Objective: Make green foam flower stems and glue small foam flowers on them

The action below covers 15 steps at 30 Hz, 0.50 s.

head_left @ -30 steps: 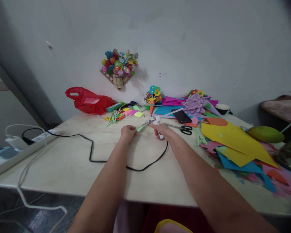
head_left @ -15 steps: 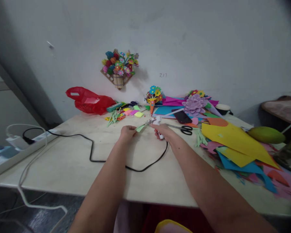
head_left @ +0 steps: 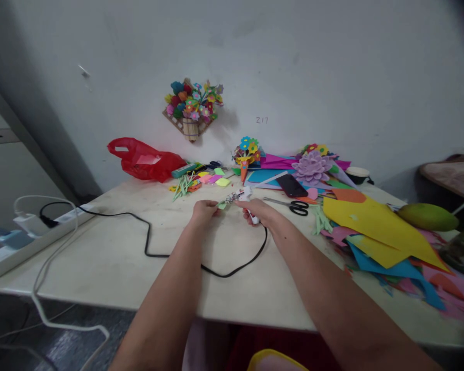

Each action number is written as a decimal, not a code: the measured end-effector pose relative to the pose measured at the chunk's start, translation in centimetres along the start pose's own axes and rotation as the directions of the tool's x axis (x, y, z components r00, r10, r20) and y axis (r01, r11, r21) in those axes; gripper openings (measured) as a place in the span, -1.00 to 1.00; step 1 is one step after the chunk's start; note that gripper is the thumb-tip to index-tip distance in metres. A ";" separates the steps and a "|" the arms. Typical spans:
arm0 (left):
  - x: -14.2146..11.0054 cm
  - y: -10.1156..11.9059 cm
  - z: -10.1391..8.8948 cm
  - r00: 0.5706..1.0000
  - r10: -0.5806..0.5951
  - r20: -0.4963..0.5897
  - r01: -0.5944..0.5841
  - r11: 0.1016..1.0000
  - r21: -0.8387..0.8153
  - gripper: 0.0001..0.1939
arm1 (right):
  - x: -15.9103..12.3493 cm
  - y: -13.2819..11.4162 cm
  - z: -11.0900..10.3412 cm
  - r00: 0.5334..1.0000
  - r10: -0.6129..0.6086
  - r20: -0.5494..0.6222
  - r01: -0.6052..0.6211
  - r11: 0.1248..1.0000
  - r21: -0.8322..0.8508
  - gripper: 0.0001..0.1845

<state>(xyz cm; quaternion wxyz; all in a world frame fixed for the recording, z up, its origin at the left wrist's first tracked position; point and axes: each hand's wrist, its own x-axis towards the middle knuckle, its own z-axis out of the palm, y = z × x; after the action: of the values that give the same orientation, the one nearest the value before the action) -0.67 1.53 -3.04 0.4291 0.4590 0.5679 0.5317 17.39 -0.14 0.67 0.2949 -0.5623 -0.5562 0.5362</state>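
Note:
My right hand point(head_left: 255, 211) is wrapped round the handle of a white hot glue gun point(head_left: 244, 194), whose metal nozzle end points left. A white stick point(head_left: 270, 179) slants up to the right behind the gun; I cannot tell if it is joined to it. Between the thumb and fingers of my left hand point(head_left: 205, 210) is a small light green paper piece point(head_left: 221, 205), close to the nozzle. From the gun's handle a black cord point(head_left: 232, 274) loops over the table. Just right of my right hand lie black-handled scissors point(head_left: 297, 207).
Green strips and coloured cut-outs point(head_left: 216, 179) lie beside a red plastic bag point(head_left: 150, 159). At the right are coloured sheets point(head_left: 365, 224), a black phone point(head_left: 291, 184) and a mango point(head_left: 427, 216). A power strip point(head_left: 73, 215) runs along the left edge.
The glue gun's nozzle has shifted slightly left, over the green piece, which now shows less. The whole view has moved a little as well.

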 end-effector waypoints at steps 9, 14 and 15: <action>-0.5 0.2 0.0 0.999 -0.020 0.027 0.023 0.992 -0.123 -0.82 | -0.5 -0.3 0.1 1.000 0.001 0.022 -0.001 1.000 -0.013 -0.59; -0.3 0.0 0.1 1.000 -0.012 0.023 0.015 0.992 -0.123 -0.82 | -0.7 -0.4 0.2 0.999 0.002 0.042 -0.001 1.000 -0.022 -0.59; -0.2 0.0 0.1 1.000 -0.013 0.020 0.015 0.993 -0.119 -0.82 | -0.8 -0.4 0.2 0.999 0.004 0.045 -0.003 1.000 -0.023 -0.59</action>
<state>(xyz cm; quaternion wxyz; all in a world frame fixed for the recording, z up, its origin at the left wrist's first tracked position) -0.55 1.30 -3.01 0.4650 0.4336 0.5342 0.5572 17.25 -0.82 1.19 0.2747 -0.5543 -0.5681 0.5428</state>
